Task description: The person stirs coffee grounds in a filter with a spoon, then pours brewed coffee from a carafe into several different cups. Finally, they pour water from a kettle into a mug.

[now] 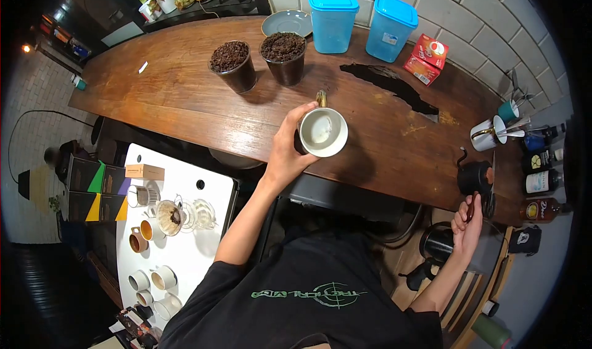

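My left hand [288, 140] is wrapped round a white cup [324, 132] with a gold-coloured handle, held over the front edge of the wooden counter [240, 124]. A little whitish stuff shows at the cup's bottom. On the right, my right hand [467, 224] is closed on something dark and reddish-brown, probably a handle, beside a black kettle [473, 176] with a thin spout. Whether that handle belongs to the kettle is hard to make out. Two clear cups of dark grounds, one on the left [237, 71] and one on the right [285, 62], stand behind the white cup.
Blue-lidded containers [333, 25], a grey plate [287, 24] and a red box [427, 59] stand along the back wall. A jagged dark hole [394, 87] marks the counter. Spoons in a mug [487, 134] and several bottles are at right. A white table [185, 250] holds cups and a dripper.
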Action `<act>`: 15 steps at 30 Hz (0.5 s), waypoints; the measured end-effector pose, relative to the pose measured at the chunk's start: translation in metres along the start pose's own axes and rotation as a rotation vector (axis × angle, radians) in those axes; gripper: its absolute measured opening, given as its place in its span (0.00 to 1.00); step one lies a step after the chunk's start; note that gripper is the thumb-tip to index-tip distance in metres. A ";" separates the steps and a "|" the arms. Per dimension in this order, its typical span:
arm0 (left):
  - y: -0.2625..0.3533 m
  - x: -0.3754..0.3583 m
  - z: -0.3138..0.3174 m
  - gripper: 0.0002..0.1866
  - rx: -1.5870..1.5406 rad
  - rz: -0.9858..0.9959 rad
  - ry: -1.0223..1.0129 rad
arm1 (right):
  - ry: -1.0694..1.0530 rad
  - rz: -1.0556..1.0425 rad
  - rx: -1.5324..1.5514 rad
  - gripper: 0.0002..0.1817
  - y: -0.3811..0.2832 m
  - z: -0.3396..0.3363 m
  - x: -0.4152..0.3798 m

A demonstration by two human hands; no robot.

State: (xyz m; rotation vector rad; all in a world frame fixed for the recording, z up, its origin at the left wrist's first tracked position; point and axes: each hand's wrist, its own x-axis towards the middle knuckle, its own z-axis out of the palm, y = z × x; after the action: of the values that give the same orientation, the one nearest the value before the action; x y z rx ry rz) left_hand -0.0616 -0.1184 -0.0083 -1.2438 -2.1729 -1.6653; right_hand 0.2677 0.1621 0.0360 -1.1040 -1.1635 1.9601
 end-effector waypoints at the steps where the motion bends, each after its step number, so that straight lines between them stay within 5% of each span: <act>1: 0.000 0.000 0.000 0.45 -0.016 0.004 0.007 | 0.023 -0.017 0.008 0.14 0.003 0.003 0.000; 7: 0.000 0.000 -0.001 0.45 -0.052 -0.006 -0.035 | 0.043 -0.054 -0.004 0.14 0.002 0.036 -0.020; 15: -0.002 0.000 0.000 0.45 -0.062 -0.014 -0.038 | -0.188 -0.065 -0.066 0.17 -0.018 0.110 -0.043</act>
State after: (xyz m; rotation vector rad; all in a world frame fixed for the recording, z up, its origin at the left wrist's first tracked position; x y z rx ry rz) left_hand -0.0626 -0.1187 -0.0101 -1.2889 -2.1719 -1.7414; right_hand 0.1932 0.0917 0.0968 -0.9178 -1.3541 2.0218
